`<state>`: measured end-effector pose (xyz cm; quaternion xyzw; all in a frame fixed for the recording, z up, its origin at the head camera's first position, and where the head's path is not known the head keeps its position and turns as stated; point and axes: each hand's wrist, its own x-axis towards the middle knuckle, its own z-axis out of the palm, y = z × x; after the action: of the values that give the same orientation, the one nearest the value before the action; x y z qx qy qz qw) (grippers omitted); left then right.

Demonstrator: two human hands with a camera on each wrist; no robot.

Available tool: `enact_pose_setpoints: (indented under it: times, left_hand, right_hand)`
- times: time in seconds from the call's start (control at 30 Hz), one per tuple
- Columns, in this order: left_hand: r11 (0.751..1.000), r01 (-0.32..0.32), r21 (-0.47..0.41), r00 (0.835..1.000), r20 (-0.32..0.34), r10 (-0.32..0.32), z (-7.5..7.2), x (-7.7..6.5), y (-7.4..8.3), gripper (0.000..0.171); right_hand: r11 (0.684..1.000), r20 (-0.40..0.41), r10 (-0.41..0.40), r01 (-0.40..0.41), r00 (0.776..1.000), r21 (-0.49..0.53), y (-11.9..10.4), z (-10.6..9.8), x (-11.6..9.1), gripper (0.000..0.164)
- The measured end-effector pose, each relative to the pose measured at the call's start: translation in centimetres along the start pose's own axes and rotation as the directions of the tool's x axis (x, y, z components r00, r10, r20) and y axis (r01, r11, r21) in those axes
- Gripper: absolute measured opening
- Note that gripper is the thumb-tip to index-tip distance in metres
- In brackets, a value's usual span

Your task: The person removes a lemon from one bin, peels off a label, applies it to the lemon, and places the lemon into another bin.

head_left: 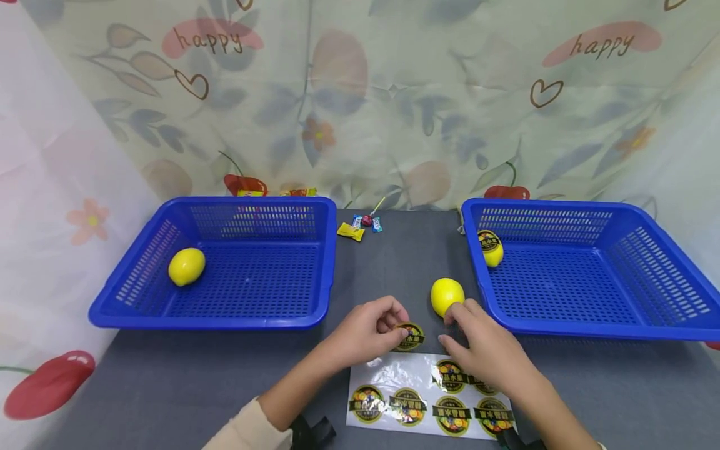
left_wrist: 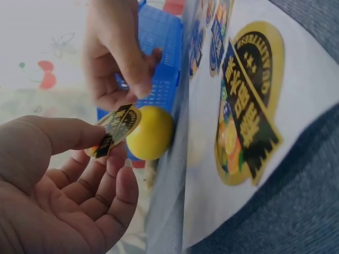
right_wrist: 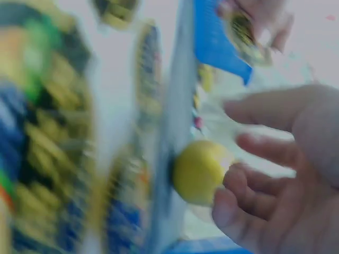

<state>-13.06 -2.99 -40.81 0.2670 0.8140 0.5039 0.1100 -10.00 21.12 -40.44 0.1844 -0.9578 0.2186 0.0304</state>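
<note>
My left hand (head_left: 368, 331) pinches a round black-and-gold sticker (head_left: 413, 336) between thumb and fingers, over the far edge of the sticker sheet (head_left: 394, 369). In the left wrist view the loose sticker (left_wrist: 119, 129) tilts away from the thumb. My right hand (head_left: 489, 347) reaches over the sheet's right side with fingers relaxed and apart, holding nothing. Just beyond its fingertips a yellow lemon (head_left: 447, 296) sits on the grey cloth. In the right wrist view the lemon (right_wrist: 198, 172) overlaps the fingers. Part of the sheet is hidden under the right hand.
A blue basket (head_left: 214, 324) at left holds one lemon (head_left: 187, 267). Another blue basket (head_left: 607, 331) at right holds a lemon with a sticker (head_left: 491, 249). Between them at the back lie small candies, among them a yellow-wrapped candy (head_left: 351, 232) and a lollipop (head_left: 367, 220).
</note>
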Motion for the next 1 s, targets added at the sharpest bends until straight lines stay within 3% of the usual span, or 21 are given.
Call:
enact_pose_setpoints:
  times: [0.07, 0.17, 0.33, 0.57, 0.73, 1.0]
  left_hand:
    - [1.000, 0.012, 0.000, 1.000, -0.008, -0.012, -0.1, 0.1, -0.1, 0.010]
    - [1.000, 0.027, -0.004, 1.000, -0.015, -0.027, -0.2, 0.1, -0.2, 0.010]
    - [0.999, 0.040, -0.014, 0.999, -0.027, -0.041, -0.3, 0.3, -0.5, 0.010]
    - [0.995, 0.029, -0.096, 0.998, -0.061, -0.035, -0.3, 0.7, -1.0, 0.012]
    - [0.977, 0.032, -0.209, 0.994, -0.099, -0.054, -0.3, 1.2, -1.3, 0.013]
    - [0.926, 0.072, -0.371, 0.981, -0.143, -0.133, -0.5, 2.6, -1.6, 0.020]
  right_hand:
    - [0.997, -0.086, 0.028, -0.035, 0.996, -0.072, -0.4, 0.7, 0.2, 0.040]
    - [0.987, -0.128, 0.074, -0.091, 0.989, -0.133, -0.5, 1.3, 0.6, 0.064]
    - [0.990, -0.081, 0.135, -0.138, 0.988, -0.032, -0.3, 1.6, 1.7, 0.084]
    - [0.987, -0.099, 0.010, 0.006, 0.995, 0.160, 0.9, 1.8, 3.9, 0.065]
    - [0.975, -0.060, 0.023, -0.009, 0.998, 0.220, 1.2, 1.8, 4.9, 0.060]
    - [0.940, 0.107, -0.007, -0.030, 0.994, 0.341, 1.0, 2.2, 5.8, 0.075]
